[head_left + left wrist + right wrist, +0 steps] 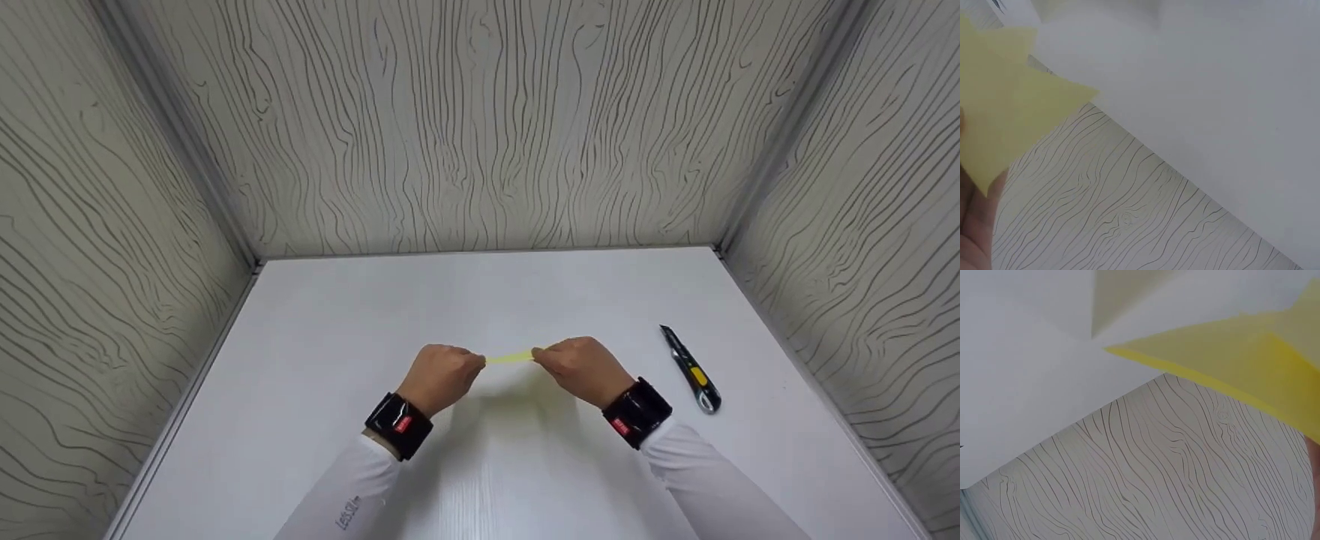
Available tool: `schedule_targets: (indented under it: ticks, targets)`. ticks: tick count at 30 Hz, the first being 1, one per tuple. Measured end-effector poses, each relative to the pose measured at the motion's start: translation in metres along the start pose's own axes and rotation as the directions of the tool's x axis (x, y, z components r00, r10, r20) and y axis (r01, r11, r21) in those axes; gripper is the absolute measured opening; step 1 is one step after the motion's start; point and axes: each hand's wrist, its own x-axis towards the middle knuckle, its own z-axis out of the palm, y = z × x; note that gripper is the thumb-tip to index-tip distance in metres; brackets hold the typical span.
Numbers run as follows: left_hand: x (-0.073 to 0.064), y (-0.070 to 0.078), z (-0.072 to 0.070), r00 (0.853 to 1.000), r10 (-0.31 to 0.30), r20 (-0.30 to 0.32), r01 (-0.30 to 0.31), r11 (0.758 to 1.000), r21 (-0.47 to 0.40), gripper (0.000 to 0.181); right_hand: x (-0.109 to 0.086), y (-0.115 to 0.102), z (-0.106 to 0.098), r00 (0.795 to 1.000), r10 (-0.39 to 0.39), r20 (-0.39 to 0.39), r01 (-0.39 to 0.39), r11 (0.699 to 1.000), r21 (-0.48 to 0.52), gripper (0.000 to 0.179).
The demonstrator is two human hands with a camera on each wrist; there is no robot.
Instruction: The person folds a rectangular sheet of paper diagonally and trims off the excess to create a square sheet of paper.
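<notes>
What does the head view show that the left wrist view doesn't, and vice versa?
Only the head view: the whole utility knife, the right hand and both black wristbands. Only the left wrist view: the broad face and pointed corners of the yellow paper, seen nearly edge-on from the head. Both: the left hand, that paper, the white table and the wood-grain wall.

Table (360, 300) (white); utility knife (691, 369) on it

The pointed, thin yellow sheet (1002, 101) runs off the left wrist view's edge, the bare left hand (978, 228) cropped with it! Just a sliver of bare right hand (1315, 472) in the right wrist view, and the red rectangular tag (403, 424), print too small to read!
</notes>
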Motion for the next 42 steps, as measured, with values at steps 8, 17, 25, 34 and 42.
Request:
schedule_targets:
  ticks: [8,17,25,34,42]
  targets:
    - [-0.009,-0.009,0.0,1.0,-0.009,-0.029,0.009,1.0,-0.01,0.03,-0.007,0.004,0.0,0.999,0.001,-0.048,0.0,1.0,0.027,0.025]
    - [-0.019,-0.018,-0.005,0.998,-0.055,-0.033,0.052,0.996,-0.077,0.01,-0.008,0.004,0.0,0.998,-0.024,-0.054,0.025,0.999,0.02,0.028]
    - [-0.022,-0.024,-0.007,0.999,-0.054,-0.004,0.054,0.995,-0.09,0.012,-0.012,0.008,-0.003,0.999,0.007,-0.045,-0.005,0.999,0.044,0.026]
    - [-0.028,-0.033,-0.012,0.995,-0.097,0.01,0.098,0.982,-0.162,0.006,-0.016,0.012,-0.007,0.998,-0.001,-0.07,0.005,0.999,0.052,0.028]
    - [-0.032,-0.035,-0.01,0.995,-0.098,-0.002,0.096,0.979,-0.178,0.008,-0.022,0.013,-0.009,0.998,0.042,-0.037,-0.039,0.996,0.085,0.029]
